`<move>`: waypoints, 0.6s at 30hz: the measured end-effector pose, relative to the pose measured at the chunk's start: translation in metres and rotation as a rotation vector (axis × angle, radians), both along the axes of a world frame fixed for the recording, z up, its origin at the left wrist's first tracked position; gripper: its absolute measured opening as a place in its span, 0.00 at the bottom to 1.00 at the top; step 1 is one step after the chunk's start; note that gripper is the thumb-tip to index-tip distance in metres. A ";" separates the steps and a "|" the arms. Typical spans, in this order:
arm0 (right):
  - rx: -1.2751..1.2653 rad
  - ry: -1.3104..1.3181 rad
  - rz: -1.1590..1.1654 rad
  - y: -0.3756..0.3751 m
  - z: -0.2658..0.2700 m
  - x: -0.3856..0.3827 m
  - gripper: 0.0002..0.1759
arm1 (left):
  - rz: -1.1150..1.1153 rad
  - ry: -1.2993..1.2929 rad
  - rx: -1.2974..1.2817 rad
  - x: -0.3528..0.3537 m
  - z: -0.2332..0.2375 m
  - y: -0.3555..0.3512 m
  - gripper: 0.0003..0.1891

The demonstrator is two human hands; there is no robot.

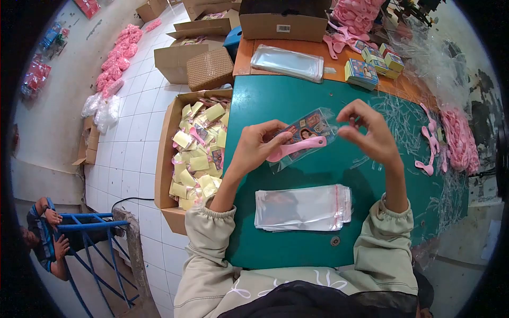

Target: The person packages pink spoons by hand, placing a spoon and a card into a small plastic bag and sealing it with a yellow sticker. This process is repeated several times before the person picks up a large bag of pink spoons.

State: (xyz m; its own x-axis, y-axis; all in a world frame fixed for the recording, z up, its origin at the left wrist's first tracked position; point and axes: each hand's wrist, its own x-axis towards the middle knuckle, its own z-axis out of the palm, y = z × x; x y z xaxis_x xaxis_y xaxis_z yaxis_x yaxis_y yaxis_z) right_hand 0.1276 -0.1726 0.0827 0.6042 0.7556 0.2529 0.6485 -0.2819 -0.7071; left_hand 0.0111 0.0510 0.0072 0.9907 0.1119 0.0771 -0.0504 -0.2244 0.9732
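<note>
My left hand (pixel 261 146) is closed on the left end of a clear plastic bag (pixel 277 165) above the green table. Inside the bag lie a pink spoon (pixel 299 147) and a printed card (pixel 312 125). Close to the bag's right end is my right hand (pixel 368 132), its fingers curved with a gap between thumb and forefinger; nothing shows clearly in it. A stack of flat clear bags (pixel 302 208) rests on the table below both hands.
Left of the green table (pixel 265 106) stands a carton (pixel 164 153) full of packed spoons and cards. Card stacks (pixel 361 73), more bags (pixel 289 62) and pink spoons (pixel 344 40) sit at the back. Clear strips (pixel 397 124) litter the right side. Another person (pixel 47 238) is at left.
</note>
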 end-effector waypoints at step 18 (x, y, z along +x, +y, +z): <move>-0.026 0.554 0.113 -0.014 0.001 0.021 0.14 | -0.087 -0.058 -0.001 -0.001 0.004 -0.002 0.09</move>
State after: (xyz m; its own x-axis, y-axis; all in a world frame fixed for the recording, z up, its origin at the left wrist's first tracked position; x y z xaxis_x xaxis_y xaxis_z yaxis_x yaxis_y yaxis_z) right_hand 0.1486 -0.1870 0.0836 0.5565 0.8250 -0.0985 0.2099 -0.2543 -0.9441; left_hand 0.0096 0.0494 0.0107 0.9906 0.0258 0.1344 -0.1257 -0.2160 0.9683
